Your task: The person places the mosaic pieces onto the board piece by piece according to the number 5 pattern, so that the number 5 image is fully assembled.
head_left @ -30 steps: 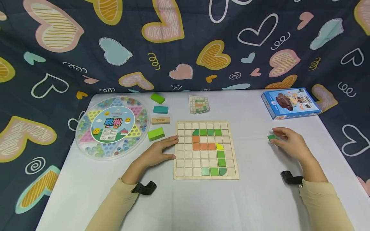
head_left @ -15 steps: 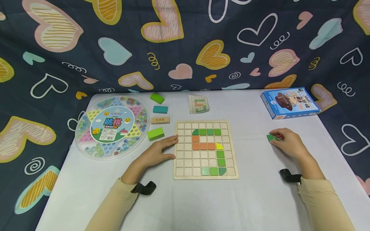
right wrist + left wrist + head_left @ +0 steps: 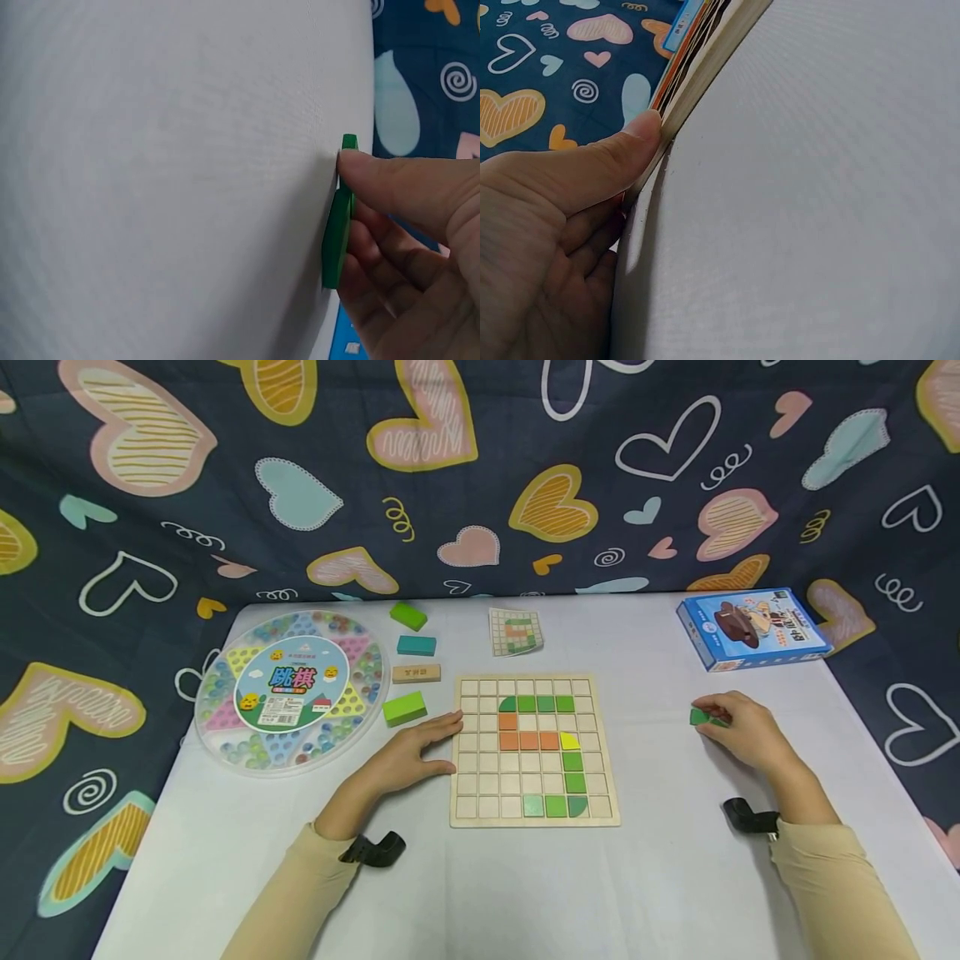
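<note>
- Green tile (image 3: 701, 717), one, is pinched at the right hand (image 3: 738, 731) fingertips, low on the white table (image 3: 660, 877), well right of the board (image 3: 534, 749).
- One wooden board carries filled squares: five dark green, four orange, one yellow, one pale green, as far as the head view shows.
- Left hand (image 3: 408, 756) lies flat with fingers fairly straight, gripping nothing; thumb and fingertips touch the board's left edge.
- Four blocks (image 3: 405, 707) lie left of the board: two green, one teal, one bare wood.
- One round marble tray (image 3: 292, 689), one card (image 3: 516, 632), one blue box (image 3: 752, 628).
- Left wrist view alone shows the thumb (image 3: 592, 169) pressed to the board's thin side.
- Right wrist view alone shows the tile (image 3: 339, 225) edge-on, thumb over it, fingers behind.
</note>
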Tool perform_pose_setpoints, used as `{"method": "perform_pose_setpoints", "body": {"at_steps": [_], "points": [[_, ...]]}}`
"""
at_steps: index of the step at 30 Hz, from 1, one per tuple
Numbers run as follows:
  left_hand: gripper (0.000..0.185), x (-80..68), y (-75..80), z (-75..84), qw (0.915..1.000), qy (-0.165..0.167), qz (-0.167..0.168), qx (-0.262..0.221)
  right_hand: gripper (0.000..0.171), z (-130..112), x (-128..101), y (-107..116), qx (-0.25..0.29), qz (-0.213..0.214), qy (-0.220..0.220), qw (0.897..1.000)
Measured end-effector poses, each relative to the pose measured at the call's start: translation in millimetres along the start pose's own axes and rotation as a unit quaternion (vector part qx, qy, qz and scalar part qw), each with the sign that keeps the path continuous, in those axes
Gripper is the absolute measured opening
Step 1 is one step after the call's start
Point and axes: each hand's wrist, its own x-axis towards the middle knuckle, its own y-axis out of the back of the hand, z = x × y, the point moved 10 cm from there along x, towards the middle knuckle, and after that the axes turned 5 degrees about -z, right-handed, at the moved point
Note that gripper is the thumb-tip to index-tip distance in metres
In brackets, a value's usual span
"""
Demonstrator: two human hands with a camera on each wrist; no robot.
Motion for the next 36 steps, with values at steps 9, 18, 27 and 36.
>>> {"method": "perform_pose_setpoints", "body": {"at_steps": [9, 18, 27, 36], "points": [[0.069, -0.1, -0.3, -0.5, 1.0, -0.002, 0.002, -0.004, 0.032, -6, 4, 2, -0.007, 0.018, 0.016, 1.0], [0.069, -0.1, -0.2, -0.3, 1.0, -0.001, 0.002, -0.003, 0.035, -12, 4, -3, -0.008, -0.021, 0.031, 0.999], [0.069, -0.4, 0.0, -0.9, 1.0, -0.004, 0.005, 0.001, 0.03, -5, 6, -3, 0.019, -0.021, 0.02, 0.999], [0.07, 0.0, -0.1, -0.7, 1.0, -0.005, 0.004, -0.001, 0.031, -28, -1, 2, 0.02, 0.013, 0.042, 0.999]]}}
